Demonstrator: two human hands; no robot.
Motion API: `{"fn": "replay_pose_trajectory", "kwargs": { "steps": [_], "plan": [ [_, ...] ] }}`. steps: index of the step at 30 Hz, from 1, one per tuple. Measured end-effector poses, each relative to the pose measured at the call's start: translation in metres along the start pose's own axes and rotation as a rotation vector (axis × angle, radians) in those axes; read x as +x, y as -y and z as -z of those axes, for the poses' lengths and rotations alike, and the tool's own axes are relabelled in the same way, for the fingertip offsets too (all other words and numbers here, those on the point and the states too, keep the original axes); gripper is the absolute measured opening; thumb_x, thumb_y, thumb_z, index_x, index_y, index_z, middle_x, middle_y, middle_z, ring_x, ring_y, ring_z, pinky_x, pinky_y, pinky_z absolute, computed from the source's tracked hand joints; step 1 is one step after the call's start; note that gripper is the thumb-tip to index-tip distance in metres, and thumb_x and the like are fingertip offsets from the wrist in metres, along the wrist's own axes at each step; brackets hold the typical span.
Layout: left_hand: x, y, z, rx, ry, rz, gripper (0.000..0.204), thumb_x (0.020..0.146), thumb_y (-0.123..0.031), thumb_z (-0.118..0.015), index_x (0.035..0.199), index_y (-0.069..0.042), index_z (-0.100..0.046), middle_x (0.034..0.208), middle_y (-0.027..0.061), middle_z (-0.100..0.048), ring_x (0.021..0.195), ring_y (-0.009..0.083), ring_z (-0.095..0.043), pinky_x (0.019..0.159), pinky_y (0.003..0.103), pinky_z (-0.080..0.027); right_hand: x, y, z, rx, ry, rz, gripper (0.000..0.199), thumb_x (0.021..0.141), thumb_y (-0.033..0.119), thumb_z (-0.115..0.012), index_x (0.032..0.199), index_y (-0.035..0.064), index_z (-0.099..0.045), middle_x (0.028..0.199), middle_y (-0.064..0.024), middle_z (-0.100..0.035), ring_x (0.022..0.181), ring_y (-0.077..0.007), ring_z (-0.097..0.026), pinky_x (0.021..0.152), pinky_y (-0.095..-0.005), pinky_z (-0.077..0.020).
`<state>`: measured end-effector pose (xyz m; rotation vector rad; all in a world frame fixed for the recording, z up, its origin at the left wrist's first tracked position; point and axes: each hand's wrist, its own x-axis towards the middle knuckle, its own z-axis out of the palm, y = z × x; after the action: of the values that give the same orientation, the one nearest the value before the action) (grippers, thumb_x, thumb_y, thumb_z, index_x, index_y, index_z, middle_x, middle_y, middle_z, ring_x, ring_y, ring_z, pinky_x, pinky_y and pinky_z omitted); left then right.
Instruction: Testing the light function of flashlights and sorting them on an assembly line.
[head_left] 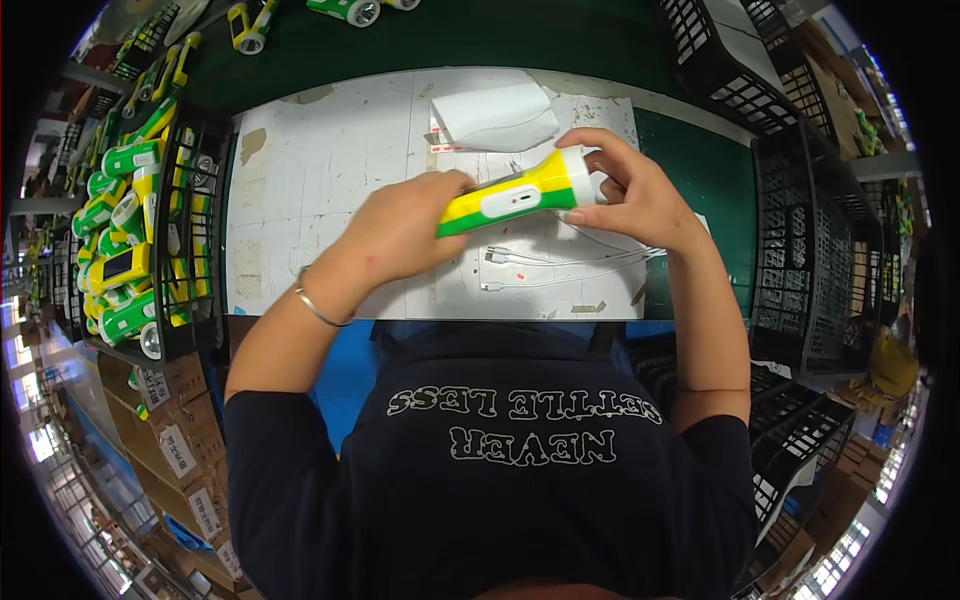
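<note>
Gripping a yellow, green and white plastic torch at both ends, the hands hold it just above the worn white sheet that covers the bench. The left hand is closed around the green tail end, fingers wrapped under the body. The right hand curls over the white head end, thumb and fingertips pinching its rim.

The torch looks like a light, stiff, hollow plastic shell with a smooth surface that could slip, so the firm body either side of the white oval switch panel seems the safest place to grip; the head end is probably the more fragile part.

Below the torch, thin white cables lie loose on the sheet. Above it rests a folded white cloth. Left of the sheet, a black wire crate is packed with more green and yellow torches; right of it stand empty black crates.
</note>
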<state>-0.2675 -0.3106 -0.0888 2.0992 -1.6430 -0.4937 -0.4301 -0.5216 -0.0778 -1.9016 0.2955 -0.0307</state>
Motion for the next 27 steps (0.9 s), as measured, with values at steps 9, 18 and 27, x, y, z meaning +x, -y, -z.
{"fn": "replay_pose_trajectory", "kwargs": {
  "steps": [9,18,27],
  "plan": [
    [-0.014,0.016,-0.001,-0.553,0.245,0.184,0.05,0.075,-0.031,-0.067,0.11,-0.001,-0.048,0.091,0.0158,-0.058,0.083,0.0229,-0.057,0.075,0.032,-0.045,0.021,-0.026,-0.029,0.309,0.012,-0.014,0.056,0.067,0.01,-0.075,0.117,0.012,-0.051,0.089,0.0008,-0.055,0.059,-0.001,-0.037,0.054,-0.0159,-0.0327],
    [-0.008,0.026,-0.046,-0.584,-0.189,0.362,0.057,0.075,-0.026,-0.066,0.118,0.002,-0.041,0.101,0.0201,-0.057,0.093,0.0284,-0.057,0.081,0.034,-0.044,0.049,-0.048,-0.074,-0.73,-0.376,0.017,0.028,0.077,0.028,-0.066,0.091,0.0044,-0.061,0.086,-0.0042,-0.062,0.076,-0.0163,-0.062,0.064,-0.0297,-0.0478],
    [0.012,0.001,-0.052,-0.551,-0.179,0.313,0.057,0.075,-0.025,-0.067,0.12,-0.001,-0.041,0.102,0.0167,-0.058,0.094,0.0253,-0.058,0.082,0.032,-0.044,0.024,-0.033,-0.044,0.346,-0.175,-0.069,0.018,0.083,0.013,-0.064,0.089,-0.0038,-0.061,0.076,-0.0055,-0.063,0.072,-0.0083,-0.059,0.067,-0.0185,-0.044]
  ]
}}
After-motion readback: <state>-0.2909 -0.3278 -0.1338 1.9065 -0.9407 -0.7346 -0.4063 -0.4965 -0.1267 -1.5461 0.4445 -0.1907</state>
